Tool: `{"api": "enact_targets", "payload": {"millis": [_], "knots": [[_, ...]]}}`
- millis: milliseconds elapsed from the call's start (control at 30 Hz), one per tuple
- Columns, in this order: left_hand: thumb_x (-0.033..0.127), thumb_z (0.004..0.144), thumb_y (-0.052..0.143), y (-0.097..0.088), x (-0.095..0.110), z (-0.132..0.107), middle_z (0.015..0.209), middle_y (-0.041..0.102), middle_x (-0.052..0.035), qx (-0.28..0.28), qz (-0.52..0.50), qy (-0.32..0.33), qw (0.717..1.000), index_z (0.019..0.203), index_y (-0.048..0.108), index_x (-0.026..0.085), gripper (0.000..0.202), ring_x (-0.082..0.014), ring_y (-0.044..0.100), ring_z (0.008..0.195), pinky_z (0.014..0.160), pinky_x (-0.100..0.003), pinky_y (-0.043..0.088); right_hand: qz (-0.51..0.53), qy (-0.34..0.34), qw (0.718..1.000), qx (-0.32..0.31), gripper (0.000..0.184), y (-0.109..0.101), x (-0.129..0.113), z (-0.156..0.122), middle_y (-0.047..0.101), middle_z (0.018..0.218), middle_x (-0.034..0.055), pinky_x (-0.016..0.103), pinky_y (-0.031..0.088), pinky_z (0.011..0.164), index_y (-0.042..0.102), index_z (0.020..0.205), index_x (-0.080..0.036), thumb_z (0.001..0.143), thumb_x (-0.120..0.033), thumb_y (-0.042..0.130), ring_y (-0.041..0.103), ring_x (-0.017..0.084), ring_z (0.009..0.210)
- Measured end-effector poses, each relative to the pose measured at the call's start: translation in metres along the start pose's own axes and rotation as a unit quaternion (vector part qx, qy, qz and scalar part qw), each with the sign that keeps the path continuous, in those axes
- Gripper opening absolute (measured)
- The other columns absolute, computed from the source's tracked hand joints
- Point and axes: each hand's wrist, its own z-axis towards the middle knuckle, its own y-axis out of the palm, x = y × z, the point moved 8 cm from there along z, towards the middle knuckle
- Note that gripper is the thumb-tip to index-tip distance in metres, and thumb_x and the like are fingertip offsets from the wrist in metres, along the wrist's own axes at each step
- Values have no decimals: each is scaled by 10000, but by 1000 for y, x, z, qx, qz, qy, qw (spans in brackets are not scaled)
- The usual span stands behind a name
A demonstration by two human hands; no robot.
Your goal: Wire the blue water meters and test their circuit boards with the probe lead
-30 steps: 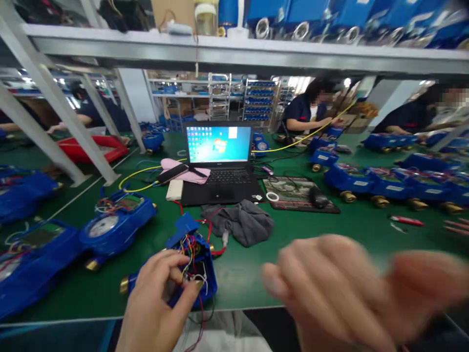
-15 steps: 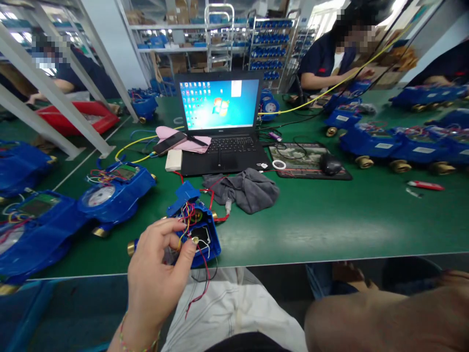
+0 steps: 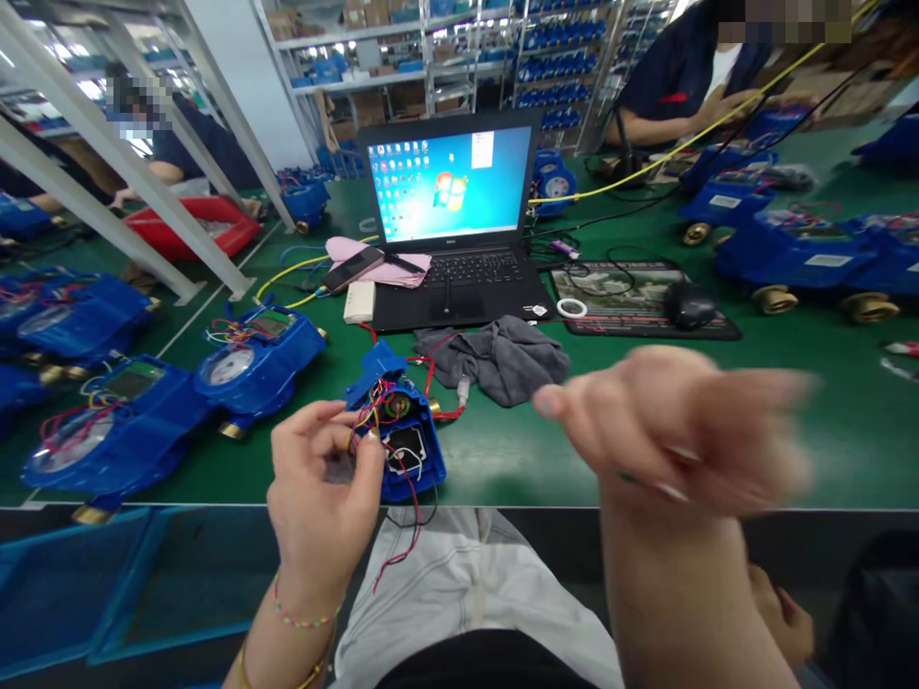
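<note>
Right hand [image 3: 675, 431]: lifted from below the bench [image 3: 517, 464] edge to above it; fingers curled and blurred, any hold impossible to tell.
Left hand [image 3: 323, 469]: fingers bent, thumb close to them, at the coloured wires [image 3: 369, 407]; whether they grip one, I cannot tell.
Opened blue meter [image 3: 435, 469]: at the bench's front edge, beside the left hand.
Grey cloth [image 3: 506, 362]: crumpled behind the meter.
Dell laptop [image 3: 474, 301]: open beyond the cloth.

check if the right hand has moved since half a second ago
Yes, upward: half a second ago the right hand showed below the front edge of the green table; now, blurred, it shows above that edge in the view.
</note>
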Motion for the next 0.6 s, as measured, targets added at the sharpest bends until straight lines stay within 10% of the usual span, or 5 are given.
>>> {"api": "enact_targets", "payload": {"millis": [167, 300, 400, 600], "knots": [[181, 802, 561, -11, 9, 5, 903, 589, -22, 40, 46, 28, 998, 1110, 485, 189, 317, -175, 616, 898, 798, -294, 479, -235, 75, 955, -163, 81, 61, 67, 3, 646, 773, 6, 247, 441, 655, 591, 892, -194, 851, -193, 522, 606, 150, 719], [186, 805, 539, -11, 12, 11, 891, 611, -16, 10, 81, 28, 996, 1123, 495, 194, 320, -173, 613, 895, 753, -263, 482, -387, 89, 889, -227, 199, 86, 96, -10, 677, 848, 51, 269, 416, 674, 621, 1011, -183, 815, -149, 613, 630, 199, 781], [162, 801, 526, -10, 14, 11, 909, 614, -11, -5, 80, 18, 997, 1122, 509, 208, 326, -153, 614, 821, 625, -227, 478, -405, 89, 881, -229, 96, 91, 98, -10, 692, 816, 74, 278, 404, 627, 645, 908, -185, 813, -172, 632, 650, 234, 759], [89, 837, 495, 7, 42, -2, 937, 635, 0, -71, 59, 155, 984, 1017, 560, 230, 238, -155, 602, 919, 878, -297, 473, -438, 110, 888, -84, 169, 52, 90, 14, 698, 795, 87, 306, 429, 624, 630, 973, -180, 917, -234, 481, 663, 252, 730]]}}
